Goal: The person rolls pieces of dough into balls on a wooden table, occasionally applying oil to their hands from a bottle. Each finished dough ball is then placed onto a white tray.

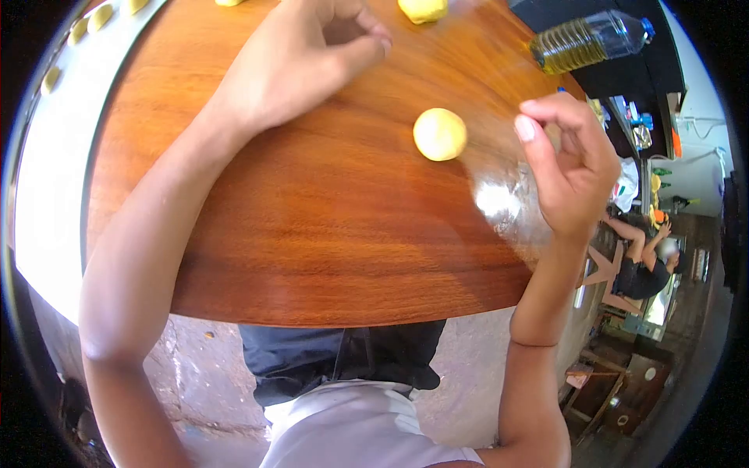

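A round, pale yellow dough ball [440, 134] sits on the wooden table [312, 234], between my two hands and touching neither. My left hand [300, 66] is over the far left part of the table, its thumb and index fingertips pinched together, with nothing visible between them. To the right of the ball is my right hand [572, 156]. Its fingers are curved, the thumb and index tips lie close but slightly apart, and nothing shows between them. Another yellow dough lump [423, 9] lies at the top edge, beyond the ball.
Several small dough balls [100, 17] lie on a white surface [51, 171] at the left. A ribbed plastic bottle of yellow liquid [589, 43] is at the upper right. Farther right, a person [644, 269] sits in the background. The table's curved near edge faces my lap.
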The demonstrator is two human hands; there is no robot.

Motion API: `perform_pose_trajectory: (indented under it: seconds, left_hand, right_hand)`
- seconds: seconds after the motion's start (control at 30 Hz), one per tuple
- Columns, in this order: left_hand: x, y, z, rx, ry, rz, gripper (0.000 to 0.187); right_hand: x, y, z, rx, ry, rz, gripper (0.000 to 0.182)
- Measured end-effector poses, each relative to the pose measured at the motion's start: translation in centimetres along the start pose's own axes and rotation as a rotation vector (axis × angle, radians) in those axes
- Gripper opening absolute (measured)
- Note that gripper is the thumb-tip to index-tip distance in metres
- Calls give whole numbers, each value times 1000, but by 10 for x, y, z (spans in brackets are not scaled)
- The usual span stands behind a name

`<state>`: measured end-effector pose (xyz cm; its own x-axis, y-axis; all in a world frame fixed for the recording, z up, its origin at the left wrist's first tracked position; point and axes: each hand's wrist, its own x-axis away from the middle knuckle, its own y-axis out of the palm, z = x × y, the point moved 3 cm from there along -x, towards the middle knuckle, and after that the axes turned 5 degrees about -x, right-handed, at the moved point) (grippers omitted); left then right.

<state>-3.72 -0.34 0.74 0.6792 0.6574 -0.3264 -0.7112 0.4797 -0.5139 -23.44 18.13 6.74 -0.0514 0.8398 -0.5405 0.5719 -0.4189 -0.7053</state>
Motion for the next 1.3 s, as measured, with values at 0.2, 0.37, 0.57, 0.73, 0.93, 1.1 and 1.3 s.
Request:
perform_pose_trajectory:
  seconds: [0.2, 0.37, 0.57, 0.73, 0.93, 1.1, 1.3]
  left_hand:
    - [22, 28, 36, -71, 271, -176, 51]
    - [23, 28, 38, -121, 246, -188, 57]
    - [24, 30, 46, -303, 308, -246, 46]
    - [26, 32, 52, -244, 243, -219, 44]
    - [26, 27, 49, -228, 298, -200, 40]
    - [28, 27, 56, -319, 404, -214, 37]
    - [30, 31, 58, -274, 371, -156, 22]
  right_hand:
    - [31, 41, 37, -672, 317, 190, 16]
    - [20, 47, 31, -473, 277, 77, 14]
    - [22, 40, 23, -450, 293, -73, 19]
    - [22, 44, 24, -483, 304, 55, 18]
    - [22, 44, 29, -396, 195, 48, 20]
    - [23, 48, 34, -478, 229, 128, 14]
    - [23, 47, 34, -470, 211, 117, 13]
